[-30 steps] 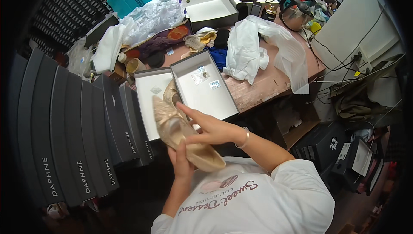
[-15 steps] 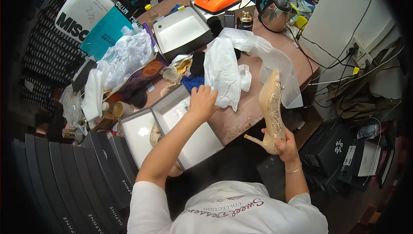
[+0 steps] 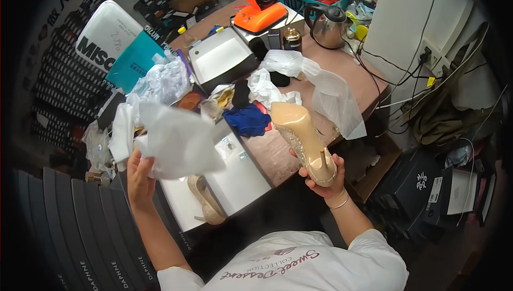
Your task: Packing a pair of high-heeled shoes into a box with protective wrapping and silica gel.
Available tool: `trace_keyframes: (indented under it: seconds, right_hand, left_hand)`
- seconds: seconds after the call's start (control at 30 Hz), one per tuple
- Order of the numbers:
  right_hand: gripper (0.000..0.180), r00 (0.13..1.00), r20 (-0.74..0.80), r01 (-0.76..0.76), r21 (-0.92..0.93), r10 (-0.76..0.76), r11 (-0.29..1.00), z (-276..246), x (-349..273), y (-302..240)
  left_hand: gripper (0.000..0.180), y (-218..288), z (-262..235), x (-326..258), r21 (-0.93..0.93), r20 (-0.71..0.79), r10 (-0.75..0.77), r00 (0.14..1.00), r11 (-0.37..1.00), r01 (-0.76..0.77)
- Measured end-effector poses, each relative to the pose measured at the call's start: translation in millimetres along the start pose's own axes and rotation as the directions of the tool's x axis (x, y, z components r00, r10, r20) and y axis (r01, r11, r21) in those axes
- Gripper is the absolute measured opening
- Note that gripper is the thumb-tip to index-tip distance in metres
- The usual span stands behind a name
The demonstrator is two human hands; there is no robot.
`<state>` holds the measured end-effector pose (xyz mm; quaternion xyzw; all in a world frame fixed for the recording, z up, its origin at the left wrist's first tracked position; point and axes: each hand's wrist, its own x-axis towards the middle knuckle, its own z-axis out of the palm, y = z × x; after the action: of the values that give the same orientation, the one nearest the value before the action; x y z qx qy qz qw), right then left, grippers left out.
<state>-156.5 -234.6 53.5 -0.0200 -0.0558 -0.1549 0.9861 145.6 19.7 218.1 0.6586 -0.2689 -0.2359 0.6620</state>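
Note:
My right hand (image 3: 331,184) is closed round the heel end of a beige high-heeled shoe (image 3: 297,125), turned so its smooth sole and thin heel show. In my left hand (image 3: 141,180) a white sheet of tissue paper (image 3: 181,141) is pinched by the edge, its far side blurred by motion. Below the paper lies an open shoebox (image 3: 243,176), white inside. Its matching glittery shoe (image 3: 204,200) rests on its side in the near half. The paper hides the box's far left part.
Crumpled tissue (image 3: 267,90), blue cloth (image 3: 247,121) and a translucent wrap sheet (image 3: 336,104) lie on the pinkish table (image 3: 283,157). An orange device (image 3: 259,16) and a glass kettle (image 3: 327,26) stand behind. Dark shoeboxes (image 3: 96,227) line the left; loose cables hang at right.
My left hand has picked up the tissue sheet and swung it left over the box. The right hand has turned the shoe from side-on to sole-up and moved slightly left.

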Motion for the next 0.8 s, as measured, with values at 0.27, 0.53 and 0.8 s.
trace_keyframes:
  seconds: [0.27, 0.53, 0.8]
  right_hand:
    - [0.075, 0.966, -0.023, -0.255, 0.115, 0.259, 0.960, 16, 4, 76]
    - [0.073, 0.935, -0.173, -0.297, 0.101, 0.311, 0.949, 16, -8, 88]
    - [0.075, 0.925, -0.139, -0.360, -0.013, 0.354, 0.933, 28, -7, 105]
  left_hand:
    - [0.046, -118, -76, -37, 0.892, -0.237, 0.223, 0.945, 0.436, 0.121]
    - [0.085, -87, -16, -184, 0.920, 0.022, -0.169, 0.985, 0.389, 0.046]
    - [0.041, -161, -39, -212, 0.940, -0.143, 0.116, 0.983, 0.328, 0.098]
